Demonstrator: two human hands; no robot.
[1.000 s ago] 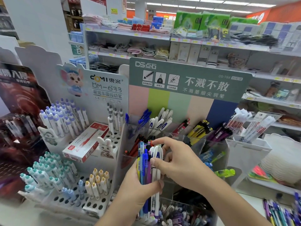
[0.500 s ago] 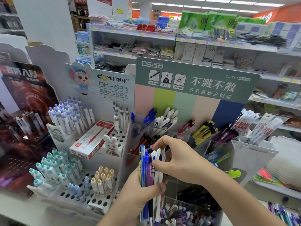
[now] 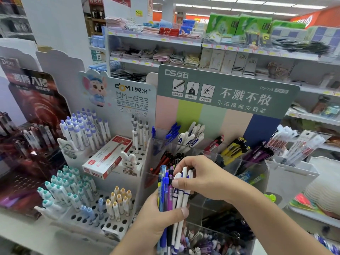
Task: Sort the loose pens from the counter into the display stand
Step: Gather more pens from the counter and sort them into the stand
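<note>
My left hand [image 3: 156, 219] grips a bundle of loose pens [image 3: 172, 197], blue, purple, yellow and white with blue bands, held upright in front of the display stand. My right hand [image 3: 200, 176] rests on the tops of the white pens, fingers pinching them. The clear acrylic display stand [image 3: 230, 162] has a green header card [image 3: 228, 91] and tiered compartments holding blue, white, red, yellow and purple pens. Its back row shows white pens [image 3: 192, 135] like those in the bundle.
A white DOMI peg stand [image 3: 103, 205] with capped pens and a red pen box [image 3: 108, 157] sits to the left. A dark display stands at far left. A white bin [image 3: 290, 179] of packaged refills is on the right. Store shelves rise behind.
The camera has shifted, so the stands sit further right in the frame. My right hand's fingers have slid down slightly over the white pen tops. The left hand keeps its grip.
</note>
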